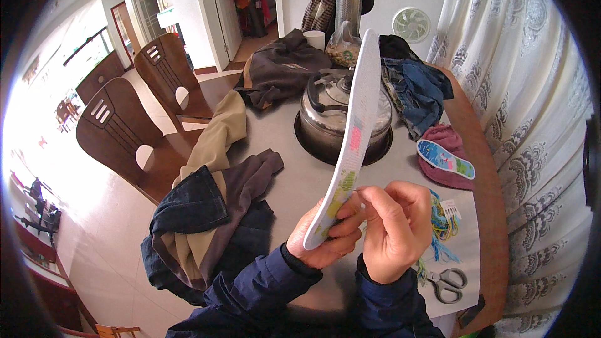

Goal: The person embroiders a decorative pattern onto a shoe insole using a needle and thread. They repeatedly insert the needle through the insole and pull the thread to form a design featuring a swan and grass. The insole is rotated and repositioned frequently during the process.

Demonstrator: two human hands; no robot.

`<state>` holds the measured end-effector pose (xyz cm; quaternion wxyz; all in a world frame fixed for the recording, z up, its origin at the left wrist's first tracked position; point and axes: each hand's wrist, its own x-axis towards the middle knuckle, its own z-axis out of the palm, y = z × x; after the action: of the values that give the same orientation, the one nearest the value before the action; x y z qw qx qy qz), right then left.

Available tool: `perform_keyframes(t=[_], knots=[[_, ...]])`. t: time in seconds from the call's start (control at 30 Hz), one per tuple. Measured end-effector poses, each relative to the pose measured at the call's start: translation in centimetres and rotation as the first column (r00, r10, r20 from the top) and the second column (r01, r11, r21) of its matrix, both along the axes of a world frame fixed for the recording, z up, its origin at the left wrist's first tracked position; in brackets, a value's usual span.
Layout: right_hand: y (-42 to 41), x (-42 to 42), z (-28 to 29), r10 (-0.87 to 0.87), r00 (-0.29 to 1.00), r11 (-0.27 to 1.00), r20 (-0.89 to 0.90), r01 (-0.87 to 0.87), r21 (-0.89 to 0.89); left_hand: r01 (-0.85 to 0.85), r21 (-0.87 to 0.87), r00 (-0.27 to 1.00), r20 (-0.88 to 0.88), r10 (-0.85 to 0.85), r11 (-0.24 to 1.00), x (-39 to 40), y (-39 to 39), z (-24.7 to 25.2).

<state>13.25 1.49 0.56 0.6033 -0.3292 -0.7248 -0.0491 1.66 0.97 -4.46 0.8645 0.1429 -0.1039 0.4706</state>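
Observation:
Upright and nearly edge-on, a white shoe insole (364, 98) with pink and yellow-green stitching is gripped near its lower end by my left hand (345, 232). That hand's fingers wrap its right face. At the stitched area, my right hand (394, 230) pinches what looks like a thin needle (352, 189) between thumb and forefinger; its exact tip is too small to make out. Skeins of coloured embroidery thread (441, 225) lie on a white sheet (465, 253) right of my right hand. Grey-handled scissors (448, 286) rest below the thread.
A lidded steel pot (324, 126) sits in the table's central opening. Trousers (188, 225) drape over the left edge; a dark garment (286, 63) and jeans (418, 89) lie farther back. A printed insole (446, 158) rests on a pink cloth item (439, 138). Wooden chairs (119, 126) stand left.

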Motion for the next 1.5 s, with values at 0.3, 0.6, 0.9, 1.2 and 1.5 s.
perform_keyframes(t=[0.3, 0.6, 0.9, 1.2, 1.5], knots=[[1.4, 1.1, 0.1, 0.039, 0.998, 0.999, -0.048, -0.040, -0.004, -0.449, 0.190, 0.632, -0.624, 0.461, 0.873, 0.1, -0.3, 2.6], [2.0, 0.7, -0.6, 0.100, 0.991, 0.995, -0.092, -0.101, -0.008, -0.558, 0.261, 0.486, -0.666, 0.566, 0.788, 0.5, -0.8, 2.5], [2.0, 0.4, -1.0, 0.288, 0.744, 0.727, -0.603, -0.580, -0.368, -0.589, 0.560, 0.144, -0.637, 0.757, 0.583, 0.2, -1.7, 3.0], [1.5, -0.2, -0.6, 0.271, 0.754, 0.799, -0.599, -0.523, -0.296, -0.579, 0.679, -0.113, -0.615, 0.780, 0.452, -0.2, -1.1, 2.5], [3.0, -0.4, -1.5, 0.090, 0.995, 0.990, 0.047, -0.094, 0.108, -0.464, 0.782, -0.252, -0.566, 0.785, 0.416, -0.2, -0.5, 2.3]])
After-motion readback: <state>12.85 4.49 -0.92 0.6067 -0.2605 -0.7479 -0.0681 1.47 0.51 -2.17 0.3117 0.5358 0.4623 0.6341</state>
